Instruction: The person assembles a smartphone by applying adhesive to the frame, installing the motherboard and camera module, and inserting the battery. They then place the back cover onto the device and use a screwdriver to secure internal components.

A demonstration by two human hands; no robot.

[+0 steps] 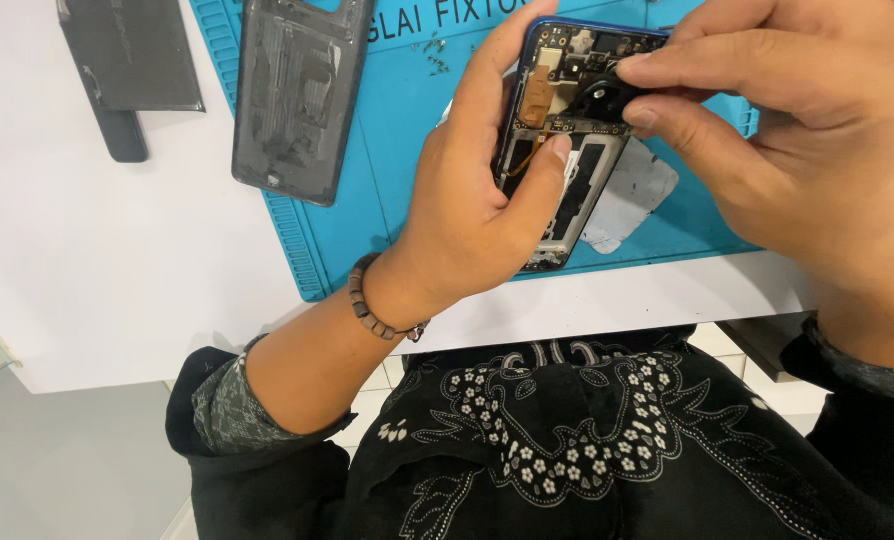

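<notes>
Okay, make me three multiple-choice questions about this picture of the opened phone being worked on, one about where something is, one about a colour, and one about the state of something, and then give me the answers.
1. Where does the detached back cover lie?
A. On the blue mat, left of the hands
B. On the person's lap
C. Under the phone

2. What colour is the work mat?
A. Red
B. Blue
C. Yellow

3. What state is the phone in?
A. Closed, screen lit
B. Sealed in a box
C. Back off, inner parts exposed

Answers:
1. A: the dark cover rests on the mat's left part, apart from the left hand.
2. B: the mat is blue against the white table.
3. C: circuit parts show inside the frame, which the left hand holds while the right hand pinches a dark round part at its top.
</notes>
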